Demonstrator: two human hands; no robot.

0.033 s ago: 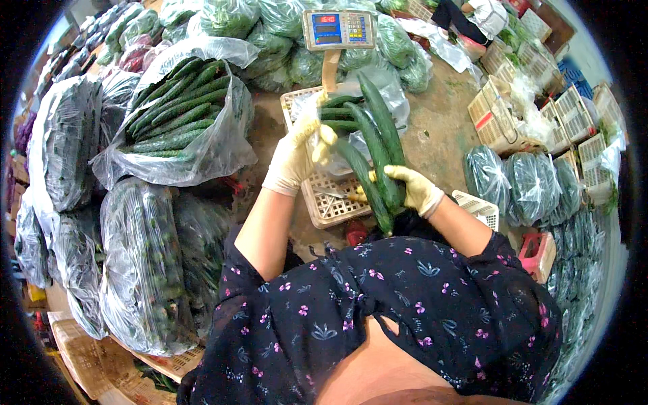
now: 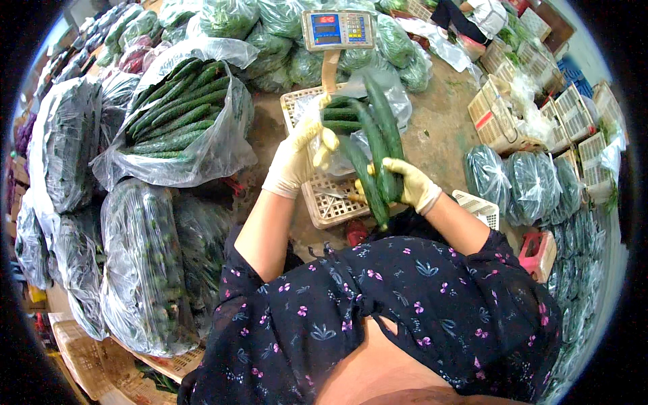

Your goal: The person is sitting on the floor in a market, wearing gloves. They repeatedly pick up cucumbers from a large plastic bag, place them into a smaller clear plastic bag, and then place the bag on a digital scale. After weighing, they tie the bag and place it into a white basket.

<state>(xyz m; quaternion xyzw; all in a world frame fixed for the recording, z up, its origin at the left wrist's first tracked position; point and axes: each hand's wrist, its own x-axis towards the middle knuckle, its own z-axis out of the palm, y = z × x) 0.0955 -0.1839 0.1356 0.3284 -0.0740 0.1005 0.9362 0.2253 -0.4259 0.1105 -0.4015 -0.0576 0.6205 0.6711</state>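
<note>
Both my hands wear pale gloves. My right hand (image 2: 411, 185) grips a bunch of long green cucumbers (image 2: 383, 145) tilted over a crate. Nearer me, my left hand's fingers are curled at the clear plastic bag (image 2: 310, 108); this is my left hand (image 2: 302, 152), closed on the bag's edge. Several more cucumbers (image 2: 343, 126) lie in that bag, partly hidden by the bunch. Under it all sits a cream slatted crate (image 2: 324, 214), and a scale display (image 2: 339, 30) stands on a post behind it.
To the left, an open bag full of cucumbers (image 2: 179, 111) rests among large wrapped bags (image 2: 140, 263). Wrapped greens (image 2: 273, 54) are piled behind the scale. On the right are crates (image 2: 499, 115), tied bags (image 2: 533, 185) and a pink stool (image 2: 535, 253). Another person (image 2: 480, 20) is at the far right.
My right hand and the cucumber bunch have shifted slightly up and away from me. My left hand is nearly in the same place, still at the bag's edge.
</note>
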